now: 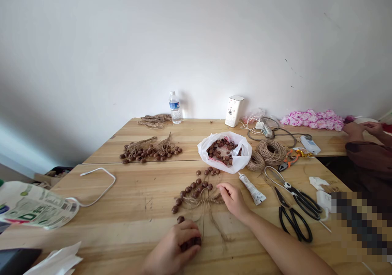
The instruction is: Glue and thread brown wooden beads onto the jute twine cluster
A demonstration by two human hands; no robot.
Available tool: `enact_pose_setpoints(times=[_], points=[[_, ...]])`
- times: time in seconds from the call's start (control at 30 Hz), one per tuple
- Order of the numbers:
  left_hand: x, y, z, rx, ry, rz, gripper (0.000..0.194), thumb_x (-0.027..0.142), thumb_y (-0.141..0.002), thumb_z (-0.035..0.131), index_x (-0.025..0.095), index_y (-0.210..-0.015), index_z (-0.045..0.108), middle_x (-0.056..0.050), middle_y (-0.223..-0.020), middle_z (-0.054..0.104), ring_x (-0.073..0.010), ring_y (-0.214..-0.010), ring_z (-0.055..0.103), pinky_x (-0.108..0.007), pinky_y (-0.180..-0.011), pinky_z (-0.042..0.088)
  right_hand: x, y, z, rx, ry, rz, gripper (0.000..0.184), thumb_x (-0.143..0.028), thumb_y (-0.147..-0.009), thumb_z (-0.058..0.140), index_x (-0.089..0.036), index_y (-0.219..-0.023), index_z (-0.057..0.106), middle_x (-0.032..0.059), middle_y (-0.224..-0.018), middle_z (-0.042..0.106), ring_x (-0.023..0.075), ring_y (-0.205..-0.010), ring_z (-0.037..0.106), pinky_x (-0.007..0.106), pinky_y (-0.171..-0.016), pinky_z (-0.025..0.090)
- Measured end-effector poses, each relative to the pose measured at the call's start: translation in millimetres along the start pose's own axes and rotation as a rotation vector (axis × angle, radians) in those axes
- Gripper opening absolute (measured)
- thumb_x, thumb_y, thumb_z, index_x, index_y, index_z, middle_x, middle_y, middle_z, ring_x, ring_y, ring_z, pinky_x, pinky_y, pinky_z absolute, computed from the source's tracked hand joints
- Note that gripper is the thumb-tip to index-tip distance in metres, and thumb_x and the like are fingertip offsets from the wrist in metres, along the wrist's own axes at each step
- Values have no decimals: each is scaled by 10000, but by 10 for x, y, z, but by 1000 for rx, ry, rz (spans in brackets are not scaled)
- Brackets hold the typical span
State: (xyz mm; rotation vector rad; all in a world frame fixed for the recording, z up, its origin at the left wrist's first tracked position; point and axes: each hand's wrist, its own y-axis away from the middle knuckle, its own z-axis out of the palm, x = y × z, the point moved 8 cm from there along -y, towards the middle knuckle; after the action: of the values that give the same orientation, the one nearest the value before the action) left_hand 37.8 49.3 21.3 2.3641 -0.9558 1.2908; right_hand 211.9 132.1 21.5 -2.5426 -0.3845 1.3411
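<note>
Pale wooden table, seam crossing it beyond the left fingers. Strung brown beads just ahead of those fingers; twine-tied bead bunches farther off, by the seam; clear bottle well beyond. Ahead of the right fingers, white plastic bag, twine coils; to their right, white tube, two pairs of black-handled scissors.

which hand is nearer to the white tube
The right. The right hand is just to the left of the white tube; the left hand is farther left and closer to the camera, curled over brown balls.
</note>
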Motion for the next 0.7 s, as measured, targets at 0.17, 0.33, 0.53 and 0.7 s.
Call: enact_pose_setpoints(times=[0.17, 0.33, 0.53, 0.7], points=[[12, 2, -11, 5, 2, 4, 156, 187, -811, 545, 187, -917, 659, -80, -917, 651, -180, -819, 595, -261, -723, 479, -13, -2, -4, -6, 6, 4, 246, -257, -902, 430, -185, -922, 665, 54, -809, 697, 174, -701, 633, 252, -646, 495], [21, -3, -23, 28, 21, 13, 152, 178, -806, 556, 189, -911, 667, -78, -913, 654, -179, -825, 597, -263, -738, 477, -14, -1, -1, -11, 5, -5, 245, -254, -904, 427, -184, -916, 662, 54, -825, 699, 176, -730, 637, 248, -659, 491], [2, 5, -40, 53, 57, -9, 146, 209, -835, 534, 183, -889, 668, -75, -890, 650, -161, -755, 597, -232, -658, 489, -9, -4, 4, -11, 5, -14, 237, -241, -902, 433, -180, -915, 662, 52, -836, 702, 176, -751, 641, 249, -680, 488], [-55, 36, -185, 244, 22, 11, 155, 227, -854, 529, 181, -942, 648, -92, -949, 649, -169, -810, 610, -252, -728, 505, 1, -5, 7, -12, 10, -6, 250, -258, -904, 431, -176, -923, 667, 47, -771, 693, 171, -689, 633, 246, -648, 485]])
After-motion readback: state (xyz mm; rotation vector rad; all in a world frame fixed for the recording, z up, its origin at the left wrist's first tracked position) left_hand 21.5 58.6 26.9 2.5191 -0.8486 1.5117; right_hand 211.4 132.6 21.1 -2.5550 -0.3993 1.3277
